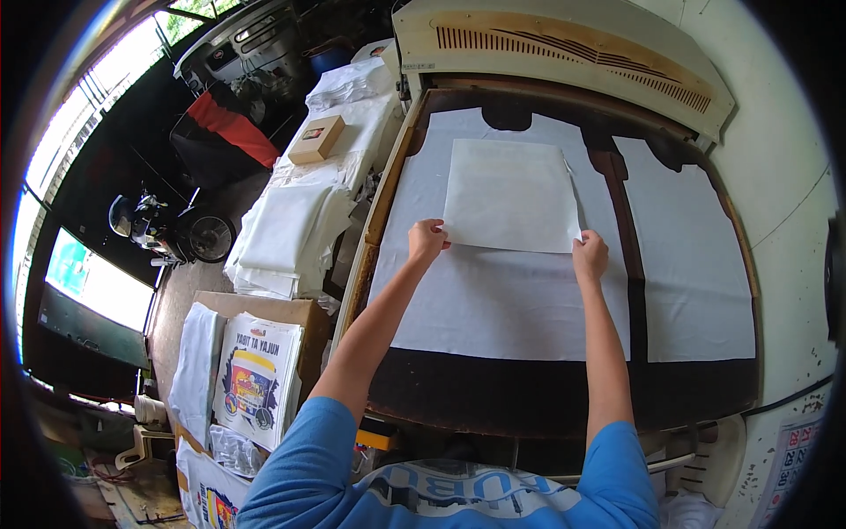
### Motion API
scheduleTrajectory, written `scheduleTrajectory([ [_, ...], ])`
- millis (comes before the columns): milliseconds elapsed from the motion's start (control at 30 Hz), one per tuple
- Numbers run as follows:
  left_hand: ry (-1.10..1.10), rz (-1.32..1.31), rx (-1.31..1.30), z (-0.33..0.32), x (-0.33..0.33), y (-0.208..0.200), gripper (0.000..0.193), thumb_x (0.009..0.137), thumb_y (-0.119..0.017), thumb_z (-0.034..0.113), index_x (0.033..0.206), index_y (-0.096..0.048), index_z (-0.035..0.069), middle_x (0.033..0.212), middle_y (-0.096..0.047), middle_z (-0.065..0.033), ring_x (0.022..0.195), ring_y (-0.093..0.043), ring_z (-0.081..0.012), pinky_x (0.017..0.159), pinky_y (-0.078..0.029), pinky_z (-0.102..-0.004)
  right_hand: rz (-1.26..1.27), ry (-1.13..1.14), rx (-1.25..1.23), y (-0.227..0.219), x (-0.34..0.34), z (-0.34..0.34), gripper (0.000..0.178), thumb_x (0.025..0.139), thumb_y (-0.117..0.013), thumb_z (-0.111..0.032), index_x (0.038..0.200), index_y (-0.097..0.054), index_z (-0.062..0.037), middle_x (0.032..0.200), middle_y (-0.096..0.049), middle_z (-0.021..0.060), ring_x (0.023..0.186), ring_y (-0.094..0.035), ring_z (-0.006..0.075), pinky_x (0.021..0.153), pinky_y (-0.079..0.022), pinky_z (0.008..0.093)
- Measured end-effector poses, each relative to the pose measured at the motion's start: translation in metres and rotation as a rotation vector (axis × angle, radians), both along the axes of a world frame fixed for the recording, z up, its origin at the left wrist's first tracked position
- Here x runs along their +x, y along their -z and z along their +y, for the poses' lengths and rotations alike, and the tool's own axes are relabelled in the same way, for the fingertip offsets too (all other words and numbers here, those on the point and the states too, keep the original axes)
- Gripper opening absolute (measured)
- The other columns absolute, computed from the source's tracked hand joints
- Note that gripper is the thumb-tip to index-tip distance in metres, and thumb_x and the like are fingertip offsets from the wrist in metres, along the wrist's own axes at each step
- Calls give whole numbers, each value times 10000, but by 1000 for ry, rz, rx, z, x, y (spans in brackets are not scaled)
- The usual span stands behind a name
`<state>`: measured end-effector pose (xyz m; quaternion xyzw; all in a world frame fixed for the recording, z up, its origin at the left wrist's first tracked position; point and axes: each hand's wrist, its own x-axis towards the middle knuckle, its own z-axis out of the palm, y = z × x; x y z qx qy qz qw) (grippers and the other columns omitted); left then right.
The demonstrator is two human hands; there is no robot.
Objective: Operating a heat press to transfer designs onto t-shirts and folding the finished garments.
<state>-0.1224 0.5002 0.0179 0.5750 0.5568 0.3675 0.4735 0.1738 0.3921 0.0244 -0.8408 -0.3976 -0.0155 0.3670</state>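
Observation:
Both of my arms reach forward over the dark bed of a large flat press. My left hand pinches the near left corner of a white paper sheet, and my right hand pinches its near right corner. The sheet is held over a white shirt-shaped fabric panel with a neckline cut at its far edge; a shadow falls on the fabric beneath the near edge. A second white fabric panel lies flat to the right, a dark strip of the bed between the two.
The press's vented cream cover stands along the far side, a wall to the right. At left, a table carries stacked white sheets and a cardboard box. Printed sheets lie nearer. A motorcycle is parked farther left.

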Motion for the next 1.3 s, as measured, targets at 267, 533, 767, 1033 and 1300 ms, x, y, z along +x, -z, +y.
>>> scheduleTrajectory([
  [267, -38, 5, 64, 10, 1, 7, 311, 679, -538, -71, 987, -581, -78, 770, -597, -129, 581, -628, -201, 511, -545, -260, 20, -29, -20, 4, 0, 4, 179, 708, -616, -123, 863, -614, -36, 805, -634, 145, 786, -606, 309, 681, -477, 387],
  [533, -39, 20, 75, 10, 3, 7, 310, 675, -546, -53, 983, -588, -64, 781, -601, -131, 576, -627, -194, 504, -537, -263, -20, -18, -53, 9, 8, 6, 216, 688, -642, -147, 871, -617, -34, 795, -633, 142, 769, -608, 300, 683, -472, 376],
  [767, -106, 47, 121, 2, -9, 9, 232, 676, -532, -26, 892, -617, -38, 736, -619, -140, 532, -618, -195, 489, -510, -282, -50, -43, -84, 3, 2, 5, 216, 672, -638, -185, 823, -621, -32, 819, -626, 156, 791, -599, 324, 676, -473, 391],
  [1033, -121, 213, 406, -42, -63, 12, 186, 681, -528, 60, 827, -643, 56, 853, -614, -150, 826, -583, -308, 726, -468, -374, -165, -189, 16, 35, 55, -19, 221, 693, -670, -189, 816, -627, -10, 809, -634, 161, 757, -611, 292, 679, -471, 348],
  [1300, -691, 421, 293, -186, -315, 47, 145, 692, -574, 86, 813, -630, 29, 850, -596, -148, 833, -566, -297, 771, -446, -353, -71, -335, 99, 3, 20, -127, 245, 825, -560, -171, 920, -593, 53, 856, -621, 150, 789, -598, 231, 711, -478, 309],
])
